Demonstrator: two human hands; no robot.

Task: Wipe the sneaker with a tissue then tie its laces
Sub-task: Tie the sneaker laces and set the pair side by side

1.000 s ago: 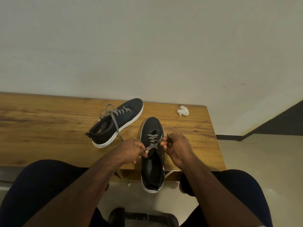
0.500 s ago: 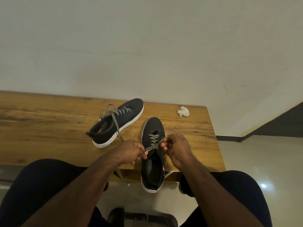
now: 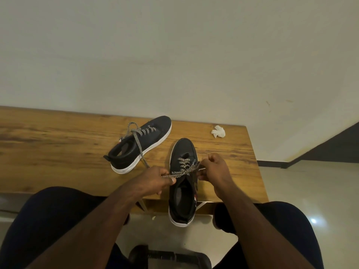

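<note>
A black sneaker (image 3: 183, 150) with a white sole lies toe-away on the wooden table (image 3: 58, 144), its heel hanging over the near edge. Its black-and-white laces (image 3: 183, 168) stretch taut across the tongue between my two hands. My left hand (image 3: 153, 179) pinches one lace end at the shoe's left side. My right hand (image 3: 212, 168) grips the other end at the shoe's right side. A crumpled white tissue (image 3: 218, 131) lies near the table's far right corner.
A second black sneaker (image 3: 141, 144) lies to the left with loose laces trailing toward my left hand. The wall runs right behind the table. My knees sit below the table edge, and a dark dumbbell (image 3: 169, 257) rests on the floor between them.
Both hands have drawn slightly apart, pulling the laces tighter and flatter across the sneaker. The sneaker and tissue stay put.
</note>
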